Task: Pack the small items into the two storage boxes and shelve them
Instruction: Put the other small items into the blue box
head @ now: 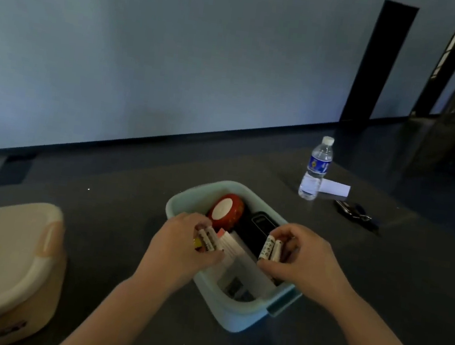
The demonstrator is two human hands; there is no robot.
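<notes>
Both hands load batteries into the open blue box [234, 315].
The left hand [182, 248] grips a bundle of batteries [208, 240], the right hand [300, 260] another pair [271, 248]; next, probably release them, then lid it. The beige box [6, 257] sits closed, left.

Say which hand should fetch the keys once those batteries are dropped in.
Right, probably. The keys lie far right of the blue box, on the right hand side; the left hand would cross over it.

L grip [180, 241] & R grip [300, 260] both curled, forearms converging.
</notes>
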